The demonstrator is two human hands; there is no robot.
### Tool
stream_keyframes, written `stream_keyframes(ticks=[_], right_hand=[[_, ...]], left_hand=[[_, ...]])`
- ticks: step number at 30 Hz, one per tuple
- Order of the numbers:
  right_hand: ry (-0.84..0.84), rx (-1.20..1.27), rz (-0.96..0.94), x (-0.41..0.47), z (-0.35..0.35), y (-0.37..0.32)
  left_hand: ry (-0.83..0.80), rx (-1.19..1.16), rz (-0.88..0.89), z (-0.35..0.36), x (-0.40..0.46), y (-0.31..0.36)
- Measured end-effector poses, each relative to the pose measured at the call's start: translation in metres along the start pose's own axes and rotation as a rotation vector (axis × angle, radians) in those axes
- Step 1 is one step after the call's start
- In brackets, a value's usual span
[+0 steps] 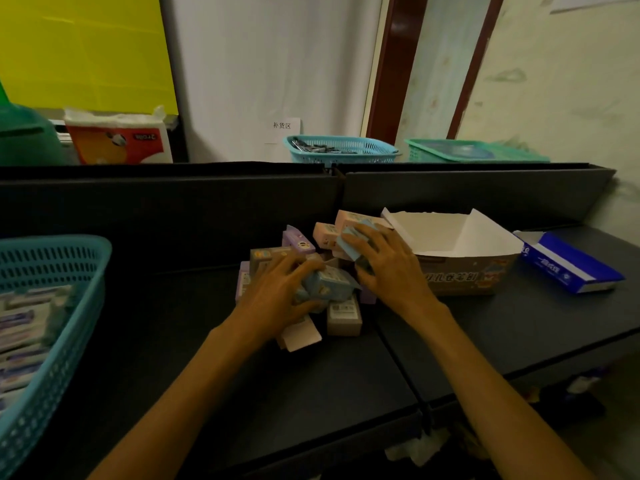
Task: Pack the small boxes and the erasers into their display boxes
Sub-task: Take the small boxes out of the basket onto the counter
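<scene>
On the dark tabletop (311, 375) in front of you lies a loose heap of small boxes (343, 318) — pink, purple, grey and light blue — just left of the open display box (460, 271). Your left hand (277, 299) is curled round a light blue small box (329, 282) at the near side of the heap, thumb below it and fingers over the top, with other boxes pressed under your palm. Your right hand (388, 268) grips a second light blue box (349, 242), fingers wrapped over its far face, right beside the display box's left wall and touching the pink boxes (329, 233) at the back of the heap.

That display box stands upright with its white flaps raised; its white inside shows no contents from this angle. To its right, well apart from your hands, a blue and white carton (571, 265) lies on its side with one end open.

At your far left a teal basket (52, 306) holds flat packets — too blurred to say what they are. Behind the black divider (173, 202) sit another teal basket (341, 148) and a green basket (474, 150).
</scene>
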State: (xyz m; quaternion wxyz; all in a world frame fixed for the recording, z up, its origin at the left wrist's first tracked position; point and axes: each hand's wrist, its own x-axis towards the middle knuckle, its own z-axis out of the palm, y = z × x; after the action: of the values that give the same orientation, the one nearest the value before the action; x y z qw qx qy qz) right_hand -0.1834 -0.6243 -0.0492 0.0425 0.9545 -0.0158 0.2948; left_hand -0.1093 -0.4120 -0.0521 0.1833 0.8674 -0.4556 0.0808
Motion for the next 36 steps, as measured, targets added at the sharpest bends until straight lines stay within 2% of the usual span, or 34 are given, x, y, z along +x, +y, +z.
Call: stream_keyframes(ticks=[6,11,14,21,29,36], right_hand=[[-0.123,0.238,0.014,0.007,-0.005,0.001],[-0.143,0.326,0.075,0.008,-0.011,-0.006],[-0.087,0.356,0.085,0.007,-0.017,-0.003],[-0.051,0.238,0.232,-0.009,-0.044,0.014],[-0.121,0.110,0.379,-0.045,-0.073,0.048],[-0.174,0.116,0.477,-0.080,-0.075,0.100]], left_hand=[[-0.079,-0.065,0.042,0.000,0.001,-0.011],[-0.124,-0.027,0.046,-0.010,0.005,-0.010],[-0.126,-0.048,0.040,-0.022,0.011,-0.005],[-0.006,0.148,0.099,-0.033,0.037,0.022],[-0.008,0.126,0.132,-0.013,0.064,0.066],[0.042,0.110,0.152,0.007,0.085,0.112]])
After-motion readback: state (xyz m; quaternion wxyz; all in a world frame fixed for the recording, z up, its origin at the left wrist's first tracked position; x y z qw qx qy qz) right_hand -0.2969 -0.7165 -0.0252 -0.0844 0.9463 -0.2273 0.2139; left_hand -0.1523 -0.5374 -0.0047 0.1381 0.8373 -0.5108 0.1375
